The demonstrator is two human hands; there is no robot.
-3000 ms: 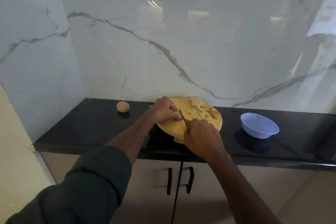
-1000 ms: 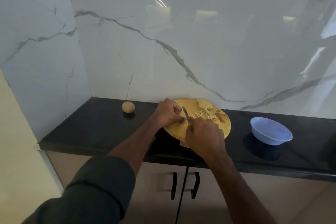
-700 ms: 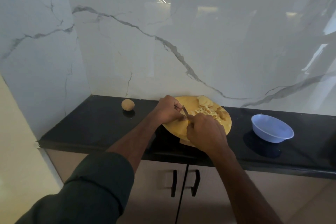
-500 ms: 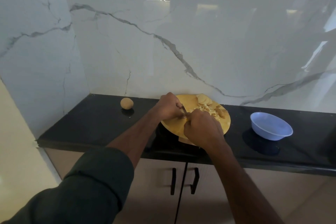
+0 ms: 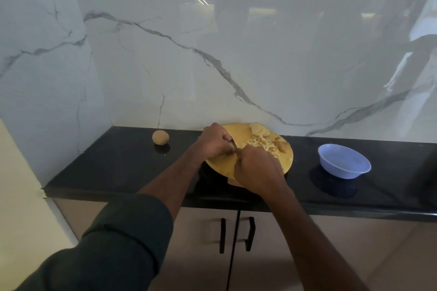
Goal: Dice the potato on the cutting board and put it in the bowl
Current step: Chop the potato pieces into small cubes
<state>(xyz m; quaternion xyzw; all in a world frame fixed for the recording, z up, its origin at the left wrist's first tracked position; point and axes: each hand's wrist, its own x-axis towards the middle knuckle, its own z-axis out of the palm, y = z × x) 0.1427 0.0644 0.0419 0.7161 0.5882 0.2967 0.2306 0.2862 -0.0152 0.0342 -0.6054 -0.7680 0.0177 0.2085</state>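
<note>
A round wooden cutting board [image 5: 221, 163] lies on the black counter. Diced potato [image 5: 262, 145] is piled on its far right part, and a few round slices [image 5: 259, 130] lie behind the pile. My left hand [image 5: 214, 142] has its fingers curled over a potato piece at the board's left, and the piece is mostly hidden. My right hand [image 5: 257, 168] grips the knife handle. Only a short bit of the knife blade [image 5: 233, 143] shows between the two hands. The blue bowl [image 5: 344, 160] stands to the right of the board, with nothing visible in it.
A whole unpeeled potato [image 5: 160, 137] sits on the counter left of the board. The marble wall rises right behind the board. Cabinet doors with black handles [image 5: 236, 234] are below the counter's front edge.
Both hands have stayed at the board's left part. The blade has sunk lower between them, and my right hand has closed in on the left. The view shifted slightly.
</note>
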